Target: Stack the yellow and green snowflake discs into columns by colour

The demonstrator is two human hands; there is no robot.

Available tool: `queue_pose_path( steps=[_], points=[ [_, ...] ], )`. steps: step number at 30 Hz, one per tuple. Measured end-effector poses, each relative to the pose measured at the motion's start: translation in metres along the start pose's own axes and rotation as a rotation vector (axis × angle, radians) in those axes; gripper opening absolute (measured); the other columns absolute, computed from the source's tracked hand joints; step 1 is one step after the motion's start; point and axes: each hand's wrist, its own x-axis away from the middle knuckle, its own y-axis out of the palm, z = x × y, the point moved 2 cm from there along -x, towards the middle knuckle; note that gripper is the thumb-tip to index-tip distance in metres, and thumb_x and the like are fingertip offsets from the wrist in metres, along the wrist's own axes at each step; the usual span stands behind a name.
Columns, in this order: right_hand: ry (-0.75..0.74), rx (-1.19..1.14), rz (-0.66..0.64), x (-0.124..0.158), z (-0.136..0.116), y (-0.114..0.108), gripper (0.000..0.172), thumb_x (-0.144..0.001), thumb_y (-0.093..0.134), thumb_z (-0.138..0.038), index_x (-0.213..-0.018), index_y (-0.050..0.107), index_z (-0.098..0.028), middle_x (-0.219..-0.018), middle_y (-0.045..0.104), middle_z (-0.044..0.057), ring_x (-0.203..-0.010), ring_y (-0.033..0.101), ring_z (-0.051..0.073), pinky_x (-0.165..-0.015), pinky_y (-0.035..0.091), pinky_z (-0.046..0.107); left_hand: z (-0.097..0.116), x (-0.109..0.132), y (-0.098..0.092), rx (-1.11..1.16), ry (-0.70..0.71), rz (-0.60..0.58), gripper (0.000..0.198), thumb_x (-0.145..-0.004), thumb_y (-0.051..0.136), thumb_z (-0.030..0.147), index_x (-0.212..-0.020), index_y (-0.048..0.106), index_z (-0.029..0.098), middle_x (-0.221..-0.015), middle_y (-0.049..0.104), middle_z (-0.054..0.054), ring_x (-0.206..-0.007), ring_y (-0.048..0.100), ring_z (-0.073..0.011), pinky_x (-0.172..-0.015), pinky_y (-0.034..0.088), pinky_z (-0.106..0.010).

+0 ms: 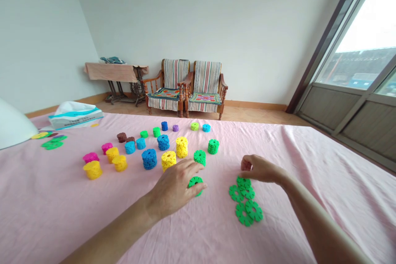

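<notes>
My left hand (175, 183) curves around a small stack of green notched plastic discs (194, 180), with the thumb across its near side and the fingers at the far side. Directly behind stands a taller green stack (199, 156). To the right, my right hand (258, 168) has its fingers curled together at the far end of a loose group of green notched discs (244, 212), which lie flat and partly overlap. Its fingertips meet the farthest disc, and whether they pinch one is hidden. A yellow stack (168, 160) is partly covered by my left hand.
Several sorted stacks stand farther back and left, including blue (149, 159), orange-yellow (93, 170), pink (107, 147) and brown (121, 137) ones. Loose discs (54, 143) and a tissue pack (76, 115) lie at the far left on the pink cloth (123, 222). Two chairs (204, 86) stand beyond.
</notes>
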Motion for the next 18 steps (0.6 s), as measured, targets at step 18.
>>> queue_pose_path(
  steps=[18],
  points=[
    [-0.193, -0.331, -0.168, 0.009, -0.068, 0.034, 0.006, -0.068, 0.055, -0.011, -0.071, 0.055, -0.017, -0.057, 0.05, -0.006, -0.053, 0.046, 0.007, -0.047, 0.032, 0.017, 0.006, -0.002, 0.0, 0.013, 0.009, 0.084, 0.007, -0.084, 0.057, 0.022, -0.085, 0.063, 0.019, -0.078, 0.062, -0.001, -0.072, 0.057, -0.0149, -0.063, 0.045, -0.024]
  ],
)
